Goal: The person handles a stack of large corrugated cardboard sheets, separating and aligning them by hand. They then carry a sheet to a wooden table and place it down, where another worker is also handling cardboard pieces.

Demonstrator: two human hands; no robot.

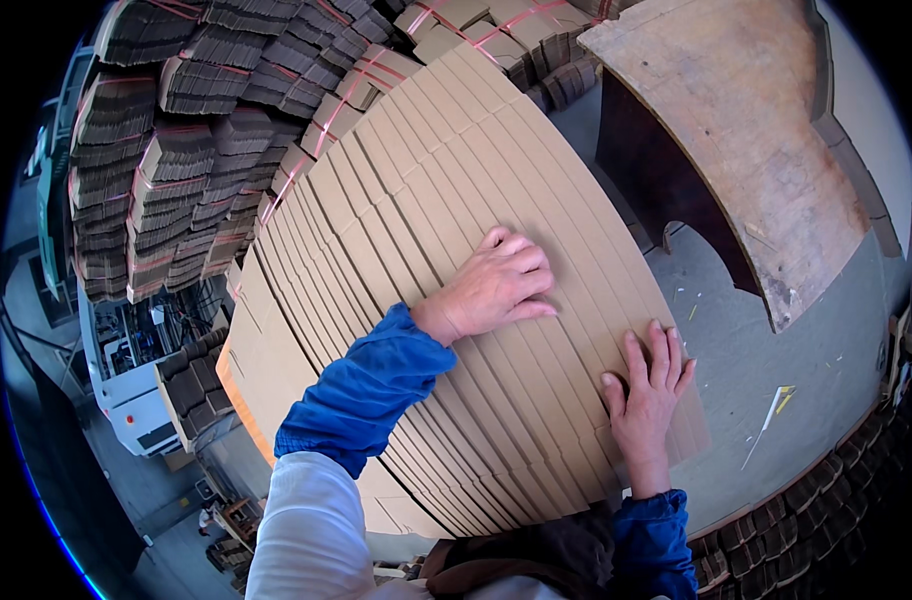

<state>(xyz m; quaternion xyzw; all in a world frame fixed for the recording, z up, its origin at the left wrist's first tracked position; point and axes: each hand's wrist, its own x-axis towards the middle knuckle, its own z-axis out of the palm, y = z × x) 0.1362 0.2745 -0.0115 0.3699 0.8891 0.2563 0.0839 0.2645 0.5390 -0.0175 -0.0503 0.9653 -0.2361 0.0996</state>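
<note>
A wide fan of overlapping brown cardboard sheets (576, 262) spreads before me, its creased edges running in near-parallel lines. My left hand (498, 283) rests palm down near the middle of the fan, fingers bent against the cardboard and thumb stretched out to the right. Its fingertips are partly tucked from sight. Further right and nearer to me, my right hand (649, 395) lies with spread fingers on the outermost sheets. Blue sleeve covers (371, 385) wrap both forearms.
Tied bundles of cardboard (201, 80) are stacked high at the far left. A worn wooden board (736, 110) on a dark curved support stands at the far right. Machinery (141, 400) is at the left; more cardboard stacks (776, 530) line the lower right. Scraps (776, 405) litter the grey floor.
</note>
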